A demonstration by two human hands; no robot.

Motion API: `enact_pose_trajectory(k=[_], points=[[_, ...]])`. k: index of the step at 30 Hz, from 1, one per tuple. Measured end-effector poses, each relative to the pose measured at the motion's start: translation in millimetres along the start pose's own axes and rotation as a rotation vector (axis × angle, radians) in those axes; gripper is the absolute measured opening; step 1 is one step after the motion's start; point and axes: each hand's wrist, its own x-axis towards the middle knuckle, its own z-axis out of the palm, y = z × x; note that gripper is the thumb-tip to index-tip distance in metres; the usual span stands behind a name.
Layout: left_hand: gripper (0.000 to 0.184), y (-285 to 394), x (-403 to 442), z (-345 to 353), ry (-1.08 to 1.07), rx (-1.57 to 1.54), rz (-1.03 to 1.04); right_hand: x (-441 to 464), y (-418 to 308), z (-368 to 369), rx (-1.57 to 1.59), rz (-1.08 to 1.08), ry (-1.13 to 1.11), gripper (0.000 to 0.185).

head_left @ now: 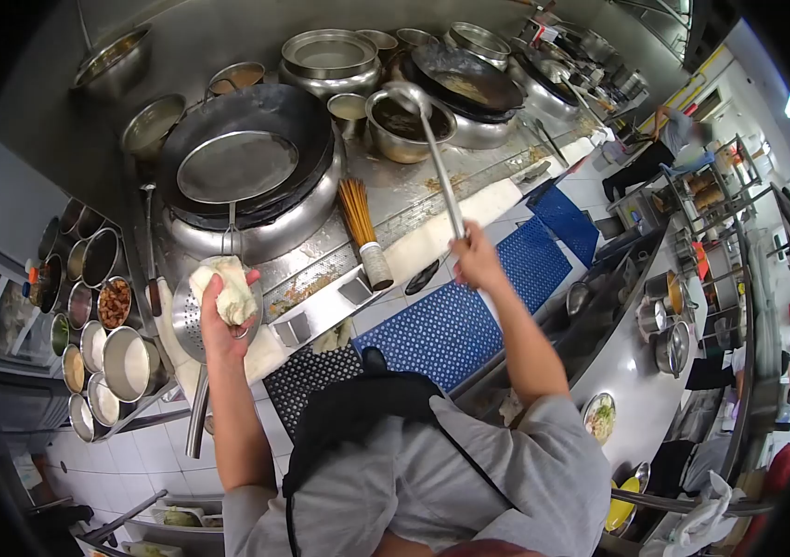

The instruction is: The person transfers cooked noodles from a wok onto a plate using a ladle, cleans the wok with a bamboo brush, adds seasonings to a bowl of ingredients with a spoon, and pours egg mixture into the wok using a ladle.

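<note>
My left hand [226,311] is wrapped round a crumpled white cloth [228,286], above the perforated round skimmer [188,320] lying at the counter edge. In front of it a black wok [321,139] sits on the left burner with a round fine-mesh strainer [238,167] in it. My right hand [478,256] grips the handle of a long metal ladle [441,172]. The ladle's bowl is over a metal pot [386,144] of dark liquid. Between my hands a bamboo brush [364,232] rests on the counter.
Containers of ingredients [130,362] stand at the left. Behind the woks are lidded metal pots [330,56]. A second wok [466,84] is at the back right. Blue mats [474,325] cover the floor. Another person [664,153] stands at the far right, near shelves.
</note>
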Motion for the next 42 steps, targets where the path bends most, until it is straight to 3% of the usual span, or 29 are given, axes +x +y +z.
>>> enact_pose_trajectory(k=[3,8,15,22,28,35,42], points=[[0.04,-0.6,-4.7,-0.4,0.026,0.081,0.004,56.0,-40.5,-47.3,-0.347,-0.052,0.014,0.027],[0.041,-5.2,-8.5,-8.6,0.037,0.08,0.015,115.8,-57.9,-75.3,-0.39,0.064,-0.019,0.022],[0.044,-8.8,-13.9,-14.4,0.023,0.057,0.014,120.7,-77.8,-84.1,-0.184,0.29,-0.07,0.02],[0.044,-10.1,-14.5,-11.2,0.045,0.054,0.021,124.6,-98.8,-84.8,-0.139,0.402,-0.158,0.007],[0.044,-8.5,-15.5,-13.0,0.012,0.021,0.019,115.8,-113.7,-71.9,0.142,0.545,-0.211,0.013],[0.042,-4.4,-16.5,-6.9,0.014,0.046,0.025,123.1,-105.9,-43.4,0.897,0.616,-0.33,0.011],[0.041,0.8,-18.0,-4.0,0.034,0.083,0.022,125.6,-94.5,-15.1,1.607,0.635,-0.285,0.014]])
